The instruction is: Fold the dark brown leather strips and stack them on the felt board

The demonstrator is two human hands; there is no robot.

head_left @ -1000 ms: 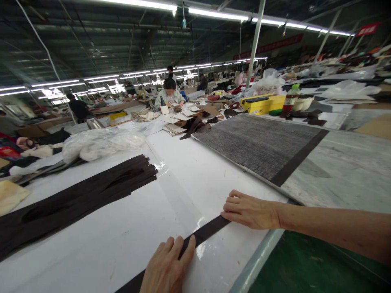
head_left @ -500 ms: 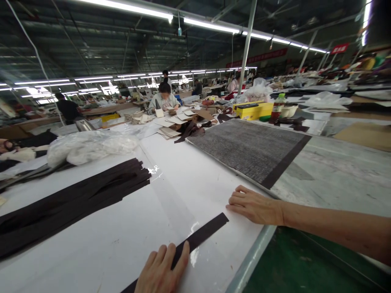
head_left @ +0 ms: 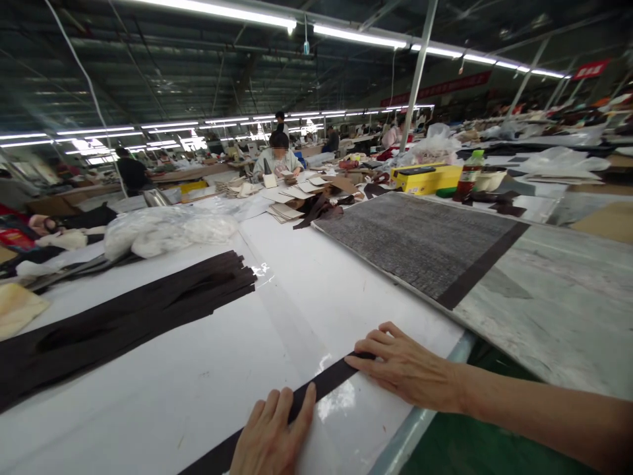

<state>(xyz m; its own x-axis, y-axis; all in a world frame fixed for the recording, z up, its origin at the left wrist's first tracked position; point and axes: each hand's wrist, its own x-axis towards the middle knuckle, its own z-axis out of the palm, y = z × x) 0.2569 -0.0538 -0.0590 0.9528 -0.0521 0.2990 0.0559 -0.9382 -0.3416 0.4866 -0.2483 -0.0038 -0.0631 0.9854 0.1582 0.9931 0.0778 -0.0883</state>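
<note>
A long dark brown strip [head_left: 332, 380] of thin, flat material lies slantwise on the white tabletop. Lower down, my left hand [head_left: 274, 432] rests over it, thumb and fingers closed across its width and holding it against the table. My right hand [head_left: 403, 366] has its fingers and thumb closed on the strip's far end, which is partly covered by them. To the left lies a thick pile of similar dark strips [head_left: 148, 313], their ends uneven.
A board [head_left: 420, 241] with a grey textured sheet and dark border lies at the right. Clear plastic bags [head_left: 168, 231], stacked card pieces [head_left: 287, 204], a yellow box [head_left: 428, 178] and a bottle [head_left: 469, 177] stand farther back. A person [head_left: 277, 158] sits across the table.
My right hand has come down and left onto the strip's far end, which it was apart from before. My left hand stays on the strip. The view has shifted slightly left.
</note>
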